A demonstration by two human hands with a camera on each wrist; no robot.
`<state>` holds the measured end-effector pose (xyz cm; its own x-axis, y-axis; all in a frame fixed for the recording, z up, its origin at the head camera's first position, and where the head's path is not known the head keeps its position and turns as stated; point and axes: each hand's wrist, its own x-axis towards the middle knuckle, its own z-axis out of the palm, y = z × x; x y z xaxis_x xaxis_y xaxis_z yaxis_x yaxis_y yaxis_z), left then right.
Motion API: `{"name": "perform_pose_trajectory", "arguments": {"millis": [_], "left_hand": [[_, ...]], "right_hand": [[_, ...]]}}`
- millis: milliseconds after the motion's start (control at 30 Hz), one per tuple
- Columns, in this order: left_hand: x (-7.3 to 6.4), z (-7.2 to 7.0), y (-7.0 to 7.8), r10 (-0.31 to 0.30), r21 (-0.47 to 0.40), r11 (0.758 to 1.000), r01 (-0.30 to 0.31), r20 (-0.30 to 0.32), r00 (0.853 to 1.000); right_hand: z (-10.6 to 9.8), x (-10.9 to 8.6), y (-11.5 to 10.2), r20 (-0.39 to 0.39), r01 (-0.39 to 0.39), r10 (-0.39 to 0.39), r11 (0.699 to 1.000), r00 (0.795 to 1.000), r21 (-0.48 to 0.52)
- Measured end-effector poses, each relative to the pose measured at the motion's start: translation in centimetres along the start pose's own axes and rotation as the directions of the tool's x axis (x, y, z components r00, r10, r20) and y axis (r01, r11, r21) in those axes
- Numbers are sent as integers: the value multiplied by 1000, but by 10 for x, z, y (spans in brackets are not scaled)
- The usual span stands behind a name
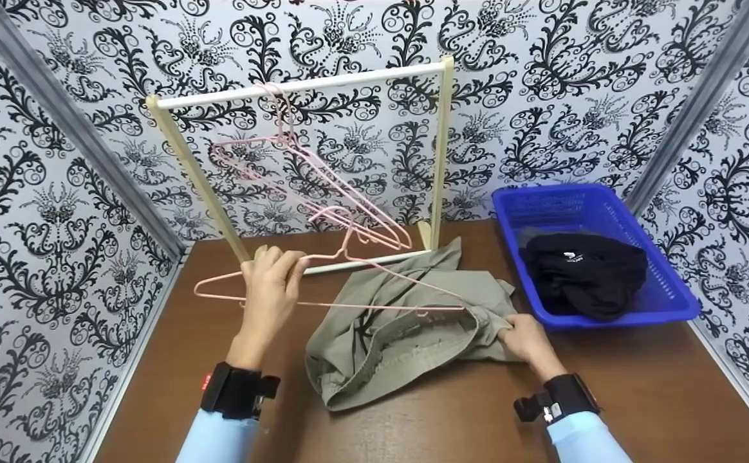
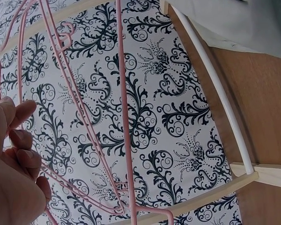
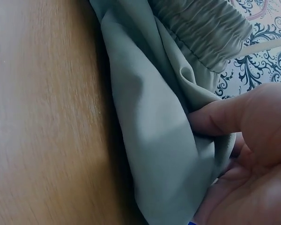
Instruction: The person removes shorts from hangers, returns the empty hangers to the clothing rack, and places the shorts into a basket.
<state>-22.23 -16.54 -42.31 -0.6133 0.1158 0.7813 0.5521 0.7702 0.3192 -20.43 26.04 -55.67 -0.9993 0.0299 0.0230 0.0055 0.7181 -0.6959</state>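
Observation:
My left hand [image 1: 268, 283] grips a pink hanger [image 1: 361, 306] by its left shoulder, holding it above the table with the hook upward. The hanger's right tip is at the waist opening of olive-green shorts or trousers [image 1: 361, 347]; I cannot tell whether it is inside. The garment lies bunched on the table, its gathered elastic waistband [image 3: 206, 37] facing me and a dark drawstring at one side. With thumb and fingers, my right hand [image 1: 526, 341] pinches the cloth beside the waist. The garment's legs are partly hidden in folds.
Behind the garment stands a rack with a white rod [image 1: 349, 78] and pale wooden posts [image 1: 442, 154]. More pink hangers [image 1: 329, 173] hang from the rod. A blue basket [image 1: 664, 302] at the right holds black clothing [image 1: 580, 276]. Patterned walls enclose the brown table [image 1: 452, 424].

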Motion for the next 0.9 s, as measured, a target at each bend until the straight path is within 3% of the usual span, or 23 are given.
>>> {"name": "perform_pose_trajectory", "arguments": {"millis": [433, 667, 900], "left_hand": [[5, 0, 8, 20, 7, 1000, -20, -5, 1000], [6, 2, 12, 29, 13, 999, -29, -4, 1000], [7, 8, 16, 63, -19, 998, -64, -16, 998]], "right_hand": [[-15, -4, -33, -38, 75, -75, 997, 996, -5], [-26, -5, -51, -71, 157, -150, 981, 986, 118], [-29, -6, -59, -95, 258, -242, 932, 966, 254]]}}
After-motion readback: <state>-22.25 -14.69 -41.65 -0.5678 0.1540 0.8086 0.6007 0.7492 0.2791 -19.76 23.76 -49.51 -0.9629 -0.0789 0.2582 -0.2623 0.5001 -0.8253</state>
